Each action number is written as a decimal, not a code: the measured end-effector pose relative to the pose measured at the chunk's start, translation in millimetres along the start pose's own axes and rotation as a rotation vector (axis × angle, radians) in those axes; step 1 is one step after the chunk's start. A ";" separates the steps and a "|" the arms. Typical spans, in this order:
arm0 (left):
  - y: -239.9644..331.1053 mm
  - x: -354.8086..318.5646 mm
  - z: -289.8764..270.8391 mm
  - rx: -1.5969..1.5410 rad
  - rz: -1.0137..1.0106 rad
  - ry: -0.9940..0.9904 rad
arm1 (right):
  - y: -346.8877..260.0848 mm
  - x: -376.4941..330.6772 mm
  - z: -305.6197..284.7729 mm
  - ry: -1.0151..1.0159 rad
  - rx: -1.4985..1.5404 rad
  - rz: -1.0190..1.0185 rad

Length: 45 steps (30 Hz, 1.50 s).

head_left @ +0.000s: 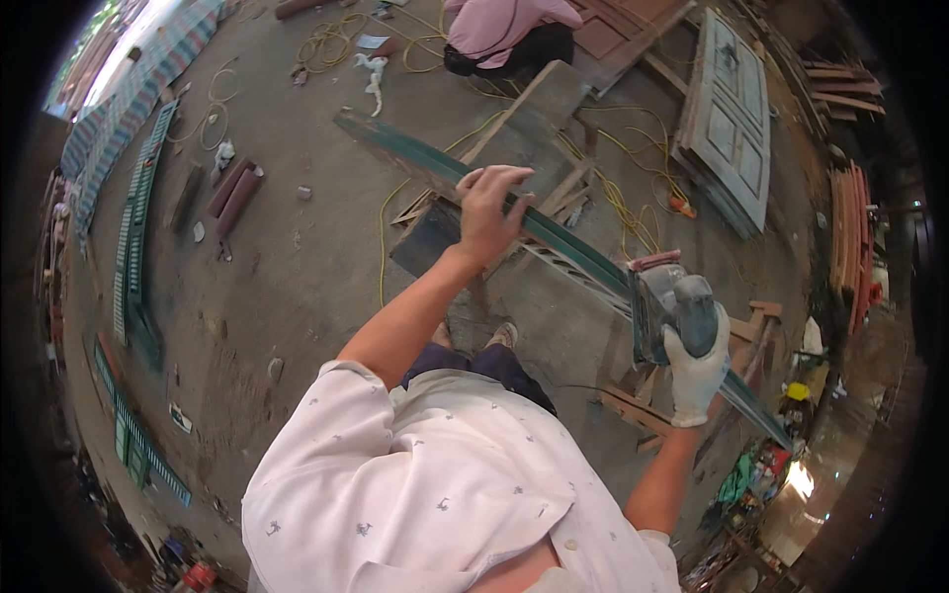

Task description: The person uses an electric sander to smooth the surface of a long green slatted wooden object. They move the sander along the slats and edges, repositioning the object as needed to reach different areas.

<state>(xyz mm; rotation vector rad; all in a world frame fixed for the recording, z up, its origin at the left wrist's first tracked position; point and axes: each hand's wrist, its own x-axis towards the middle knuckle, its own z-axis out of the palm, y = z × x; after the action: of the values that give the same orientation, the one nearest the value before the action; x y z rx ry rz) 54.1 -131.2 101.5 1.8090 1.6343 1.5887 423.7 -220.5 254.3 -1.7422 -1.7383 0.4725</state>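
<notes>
A long green louvered shutter panel (583, 255) runs slantwise before me, from upper left to lower right, held up off the floor with its narrow edge upward. My bare left hand (486, 214) is closed over that edge near the middle, fingers across the top. In a white glove, my right hand (695, 381) wraps round the grip of a grey electric sander (664, 308). The sander rests on the panel's right part, and reddish sandpaper shows at its far end. Its underside is hidden.
Wooden supports (638, 410) stand under the panel's right part. Yellow cords (628, 212) lie on the floor beyond it. A person in a pink shirt (509, 30) crouches ahead, near panelled doors (727, 124). Other green shutters (138, 227) and reddish-brown rolls (237, 203) lie at left.
</notes>
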 end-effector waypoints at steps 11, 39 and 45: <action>-32.9 -1.9 -54.3 0.518 0.236 -0.249 | 5.2 -1.0 0.0 -0.034 -0.061 -0.034; -329.7 42.7 -98.6 -0.141 -0.276 0.446 | -263.0 133.2 244.6 -0.664 0.182 -0.187; -328.4 50.1 -78.9 -0.062 -0.261 0.530 | -383.8 168.6 349.5 -0.722 0.084 -0.463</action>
<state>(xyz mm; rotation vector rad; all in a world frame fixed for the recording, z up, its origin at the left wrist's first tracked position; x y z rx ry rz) -204.6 -11.7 -86.6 1.1354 1.9036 2.0726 -82.6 -17.5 274.0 -1.1013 -2.4800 1.0235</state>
